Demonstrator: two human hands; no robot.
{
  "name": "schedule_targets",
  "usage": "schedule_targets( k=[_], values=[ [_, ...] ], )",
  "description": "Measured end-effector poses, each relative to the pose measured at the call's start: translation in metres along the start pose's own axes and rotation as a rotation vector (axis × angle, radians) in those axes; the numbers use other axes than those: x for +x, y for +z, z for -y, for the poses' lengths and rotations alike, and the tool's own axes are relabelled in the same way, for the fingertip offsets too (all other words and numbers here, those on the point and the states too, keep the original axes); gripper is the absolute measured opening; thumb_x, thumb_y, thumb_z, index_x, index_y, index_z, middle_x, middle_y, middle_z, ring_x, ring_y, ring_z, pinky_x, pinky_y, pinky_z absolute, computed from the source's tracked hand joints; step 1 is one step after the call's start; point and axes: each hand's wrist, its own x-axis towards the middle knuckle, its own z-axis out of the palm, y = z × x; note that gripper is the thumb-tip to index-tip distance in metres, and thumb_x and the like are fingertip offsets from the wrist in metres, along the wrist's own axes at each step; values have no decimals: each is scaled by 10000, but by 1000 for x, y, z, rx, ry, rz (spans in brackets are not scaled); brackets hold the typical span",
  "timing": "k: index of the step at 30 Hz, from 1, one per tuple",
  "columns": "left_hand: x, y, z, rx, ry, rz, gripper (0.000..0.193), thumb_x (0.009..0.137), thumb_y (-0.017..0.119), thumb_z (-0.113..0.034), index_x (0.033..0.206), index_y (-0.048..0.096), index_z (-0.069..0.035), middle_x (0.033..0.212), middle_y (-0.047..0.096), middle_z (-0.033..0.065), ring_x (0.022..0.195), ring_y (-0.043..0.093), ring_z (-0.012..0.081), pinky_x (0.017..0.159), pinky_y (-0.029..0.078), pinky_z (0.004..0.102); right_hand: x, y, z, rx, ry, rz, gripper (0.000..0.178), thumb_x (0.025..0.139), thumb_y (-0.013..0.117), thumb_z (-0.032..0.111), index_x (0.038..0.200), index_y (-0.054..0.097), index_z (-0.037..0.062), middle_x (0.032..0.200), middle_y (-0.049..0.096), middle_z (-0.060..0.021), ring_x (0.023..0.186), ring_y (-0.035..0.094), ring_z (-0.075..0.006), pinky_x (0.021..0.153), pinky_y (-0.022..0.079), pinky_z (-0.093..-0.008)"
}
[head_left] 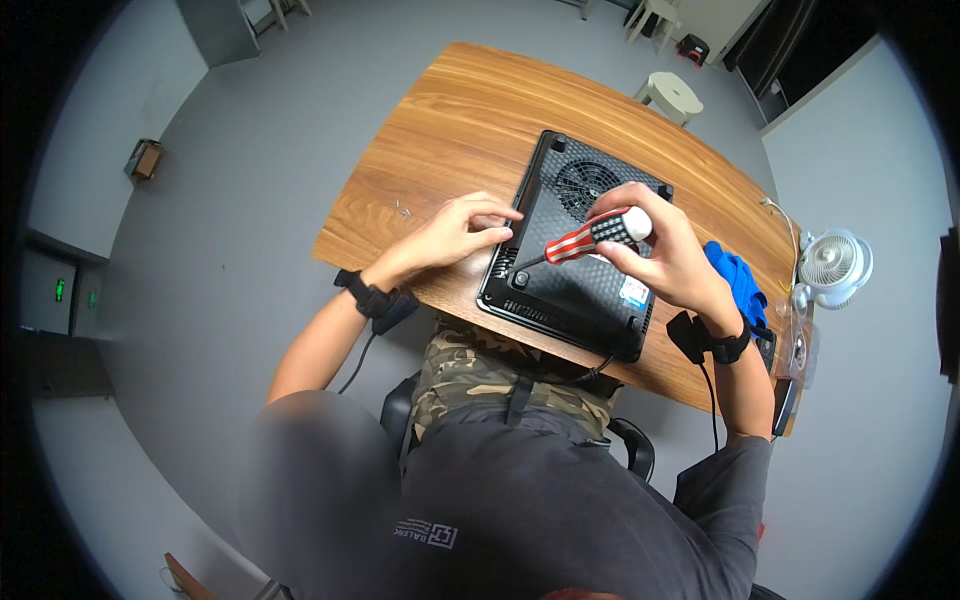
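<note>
A black induction cooktop [575, 260] lies on the table with its underside up, showing a round fan grille [588, 187], corner feet and a white-and-blue label. My right hand [665, 245] grips a screwdriver [572, 245] by its red, white and black handle. The shaft slants down to the left, its tip near the foot [521, 279] at the cooktop's near left; whether it sits in a screw I cannot tell. My left hand [462, 230] rests at the cooktop's left edge, fingers spread and fingertips touching the rim. Beyond that hand lie a few small screws [403, 210].
The wooden table [470, 100] has a curved far edge. On its right are a blue cloth [735, 280] and a small white fan [832, 262]. A black cord [592, 375] hangs off the near edge. A pale stool [672, 97] stands behind the table.
</note>
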Motion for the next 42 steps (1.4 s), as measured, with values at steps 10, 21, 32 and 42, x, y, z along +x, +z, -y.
schedule_targets(
  k=[10, 21, 32, 42],
  values=[
    [28, 16, -1, 354, 8, 168, 1061, 715, 873, -150, 1593, 283, -61, 1663, 208, 248, 1535, 249, 342, 1235, 291, 410, 37, 35, 17, -60, -192, 291, 315, 854, 755, 128, 1100, 584, 30, 1017, 638, -135, 941, 652, -314, 815, 537, -388],
    [32, 14, 23, 412, 199, 193, 814, 802, 779, -151, 1547, 451, -160, 1653, 253, 233, 1528, 268, 367, 1240, 286, 457, 47, 53, 20, -76, -198, 411, 294, 925, 704, 199, 1103, 550, 24, 1018, 601, -168, 896, 628, -378, 793, 522, -451],
    [35, 13, 32, 293, 222, 191, 697, 892, 732, -309, 1534, 481, -203, 1694, 153, 183, 1550, 200, 358, 1251, 258, 490, 48, 62, 24, -202, -214, 405, 289, 913, 751, 197, 1087, 594, 28, 1058, 594, -169, 933, 637, -368, 780, 541, -426],
    [28, 13, 27, 208, 210, 137, 471, 806, 717, -43, 1271, 647, -70, 1535, 476, 179, 1550, 147, 412, 1233, 297, 498, 66, 57, 52, -488, -111, 486, 359, 951, 676, 335, 906, 530, 10, 846, 615, -163, 755, 666, -366, 618, 526, -440]
  ],
)
